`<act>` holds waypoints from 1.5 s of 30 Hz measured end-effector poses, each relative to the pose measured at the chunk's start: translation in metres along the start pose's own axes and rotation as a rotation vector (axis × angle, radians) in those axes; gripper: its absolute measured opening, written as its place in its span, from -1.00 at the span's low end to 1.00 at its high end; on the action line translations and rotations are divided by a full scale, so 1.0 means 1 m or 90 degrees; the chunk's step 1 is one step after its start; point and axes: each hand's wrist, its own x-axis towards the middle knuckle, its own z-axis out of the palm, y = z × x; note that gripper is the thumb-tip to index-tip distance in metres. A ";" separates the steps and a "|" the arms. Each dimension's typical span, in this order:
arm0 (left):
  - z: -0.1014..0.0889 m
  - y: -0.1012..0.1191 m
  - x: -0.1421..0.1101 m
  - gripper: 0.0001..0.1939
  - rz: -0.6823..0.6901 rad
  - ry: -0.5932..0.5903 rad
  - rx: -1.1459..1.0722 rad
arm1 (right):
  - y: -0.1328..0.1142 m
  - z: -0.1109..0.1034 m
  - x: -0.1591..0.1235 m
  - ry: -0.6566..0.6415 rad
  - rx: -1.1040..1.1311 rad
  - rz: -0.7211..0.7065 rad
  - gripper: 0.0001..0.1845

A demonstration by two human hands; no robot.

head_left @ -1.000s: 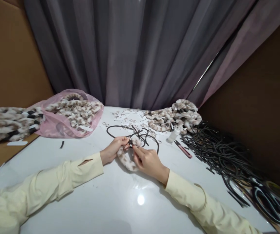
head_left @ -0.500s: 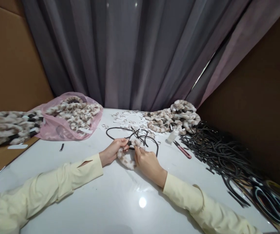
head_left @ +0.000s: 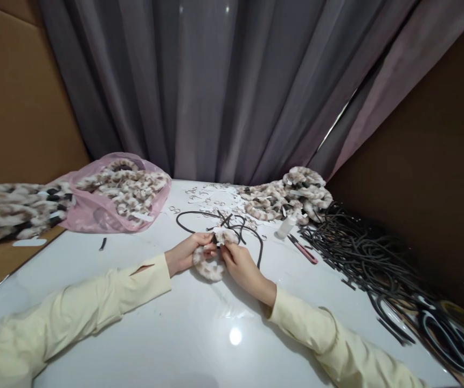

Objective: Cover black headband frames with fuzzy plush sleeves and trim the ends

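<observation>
At the far left, furry rings spill beside and inside a pink bag (head_left: 90,215). The left hand (head_left: 187,253) pinches the spotted furry ring (head_left: 209,267) at its dark section, fingers closed, above the middle of the desk (head_left: 154,334). The right hand (head_left: 246,264) grips the ring's other side, fingertips together. Farther right lie a clear bottle (head_left: 286,226), pink-handled snips (head_left: 304,251) and heaped black cords (head_left: 361,242).

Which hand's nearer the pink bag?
Left. The left hand is in front and to the right of the pink bag; the right hand is farther right, across the furry ring.
</observation>
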 end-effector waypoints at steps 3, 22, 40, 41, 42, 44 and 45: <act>0.001 -0.003 0.000 -0.80 -0.013 -0.013 0.007 | 0.002 0.002 0.003 -0.023 -0.054 0.017 -0.76; 0.008 -0.008 -0.005 -0.72 0.151 0.129 0.228 | -0.004 -0.003 0.003 -0.029 0.009 0.074 -0.73; 0.009 -0.014 -0.007 -0.79 0.351 0.267 0.662 | -0.022 -0.007 -0.007 -0.090 0.214 0.157 -0.71; 0.009 -0.014 -0.007 -0.79 0.352 0.263 0.665 | -0.023 -0.008 -0.008 -0.089 0.238 0.170 -0.71; 0.009 -0.014 -0.006 -0.79 0.354 0.263 0.668 | -0.023 -0.008 -0.008 -0.081 0.272 0.188 -0.71; 0.007 -0.014 -0.004 -0.79 0.361 0.272 0.674 | -0.023 -0.006 -0.009 -0.054 0.348 0.231 -0.70; 0.006 -0.013 -0.003 -0.79 0.363 0.278 0.674 | -0.022 -0.005 -0.009 -0.041 0.379 0.250 -0.69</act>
